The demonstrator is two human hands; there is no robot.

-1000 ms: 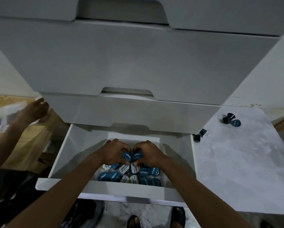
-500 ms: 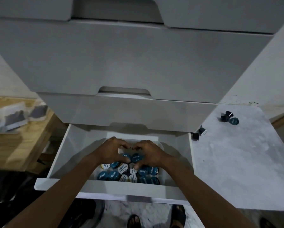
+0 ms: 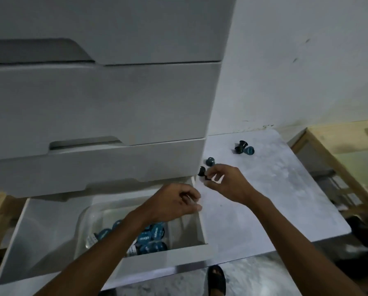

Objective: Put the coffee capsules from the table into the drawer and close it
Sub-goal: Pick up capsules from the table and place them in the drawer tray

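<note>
The bottom drawer (image 3: 50,227) of the white cabinet stands open. Inside it, a clear plastic tub (image 3: 82,218) holds several blue-lidded coffee capsules (image 3: 155,233). My left hand (image 3: 174,201) hovers over the drawer's right side, fingers curled with nothing visible in them. My right hand (image 3: 225,182) is over the marble table (image 3: 274,199), its thumb and forefinger pinched on a black capsule (image 3: 202,171) beside the cabinet corner. A teal capsule (image 3: 210,161) lies just beyond it. Three more capsules (image 3: 244,148) sit clustered farther back on the table.
Closed drawers (image 3: 93,103) overhang the open one. A white wall runs behind the table. A wooden frame (image 3: 339,157) stands to the right of the table. A sandalled foot (image 3: 216,280) is on the floor below the drawer front.
Both hands have left the capsules in the tub. The right hand has moved right to the table and pinched a black capsule; the left has risen to the drawer's right side. The view has swung right.
</note>
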